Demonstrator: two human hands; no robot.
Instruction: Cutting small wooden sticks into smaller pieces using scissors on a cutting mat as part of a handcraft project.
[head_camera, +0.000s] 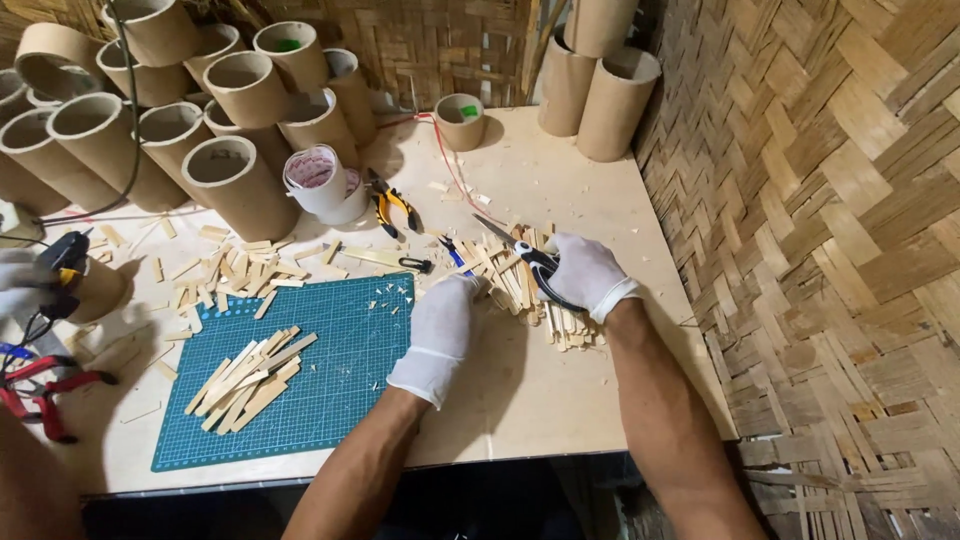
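Note:
My right hand (588, 274), in a white glove, grips black-handled scissors (520, 252) whose blades point up and left over a heap of thin bamboo strips (530, 290). In a white glove too, my left hand (445, 325) rests on the left edge of that heap, fingers down among the strips; whether it pinches one I cannot tell. A neat bundle of cut strips (252, 378) lies on the green cutting mat (340, 400) to the left.
Many cardboard tubes (230, 180) stack at the back left, and two more (610, 95) at the back right. Tape rolls (322, 180), yellow pliers (392, 208), loose strips (240, 265). Another person's gloved hand (22, 282) holds a glue gun (62, 255) at far left, near red clamps (45, 395). A woven bamboo wall (830, 230) runs along the right.

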